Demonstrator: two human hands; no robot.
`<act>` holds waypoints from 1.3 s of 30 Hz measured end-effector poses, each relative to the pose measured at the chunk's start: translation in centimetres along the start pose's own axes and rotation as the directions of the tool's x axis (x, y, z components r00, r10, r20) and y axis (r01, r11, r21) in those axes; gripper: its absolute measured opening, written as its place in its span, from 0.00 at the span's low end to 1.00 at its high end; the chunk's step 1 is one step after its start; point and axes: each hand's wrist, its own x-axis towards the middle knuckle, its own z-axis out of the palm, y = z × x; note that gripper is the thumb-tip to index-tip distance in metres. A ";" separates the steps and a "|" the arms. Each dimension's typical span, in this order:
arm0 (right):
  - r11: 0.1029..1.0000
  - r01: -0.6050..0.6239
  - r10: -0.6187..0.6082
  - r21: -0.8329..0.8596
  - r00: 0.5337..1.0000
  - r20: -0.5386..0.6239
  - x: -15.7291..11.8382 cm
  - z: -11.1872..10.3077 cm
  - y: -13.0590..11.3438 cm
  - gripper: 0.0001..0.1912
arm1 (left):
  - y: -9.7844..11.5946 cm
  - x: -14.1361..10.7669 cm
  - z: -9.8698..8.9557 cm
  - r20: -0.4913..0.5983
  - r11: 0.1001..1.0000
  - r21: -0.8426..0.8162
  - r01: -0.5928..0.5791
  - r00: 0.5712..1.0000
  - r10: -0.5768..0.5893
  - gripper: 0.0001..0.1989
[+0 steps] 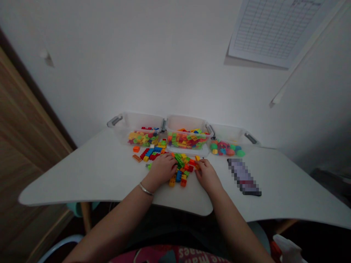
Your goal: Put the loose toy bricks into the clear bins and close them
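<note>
Loose plastic building bricks (181, 170) in orange, green, blue, red and yellow lie in a spread on the white table (82, 179). My left hand (163, 168) rests curled at the left of the central pile, its fingertips against the bricks, with a metal bangle (146, 189) on the wrist. My right hand (207, 176) lies at the pile's right side, its fingers reaching to a red and an orange brick. Neither hand clearly shows a brick inside its fingers.
Along the wall stand several clear plastic bins with grey handles: one of bricks (135, 122), another of bricks (188, 122), and one of round coloured pieces (227, 133). A pixelated flat object (243, 177) lies to the right. A wooden panel (27, 146) stands at the left.
</note>
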 end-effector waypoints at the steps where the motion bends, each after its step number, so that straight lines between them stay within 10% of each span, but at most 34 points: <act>1: 1.000 -0.001 0.001 -0.019 1.000 0.024 0.1 -0.1 -0.1 0.17 | 0.0 0.0 0.0 0.001 1.000 -0.002 0.000 1.000 0.000 0.09; 11: 0.985 -0.015 0.038 -0.172 0.990 0.133 0.1 -1.4 -1.8 0.07 | 0.0 -0.1 0.0 -0.008 1.000 0.012 -0.013 1.000 0.013 0.09; 26: 0.998 0.043 -0.048 0.037 0.988 0.150 0.5 -1.0 -1.0 0.13 | 0.0 0.0 0.0 -0.008 1.000 -0.016 0.002 1.000 -0.002 0.08; 34: 0.949 -0.090 0.075 0.301 0.995 0.062 1.0 -1.3 -1.2 0.11 | 0.0 -0.1 0.1 -0.004 1.000 -0.002 -0.003 1.000 0.003 0.09; 39: 0.881 0.046 0.053 0.470 0.979 -0.195 3.5 -3.1 -1.1 0.13 | -0.1 -0.1 0.2 -0.014 1.000 -0.005 -0.008 1.000 0.008 0.09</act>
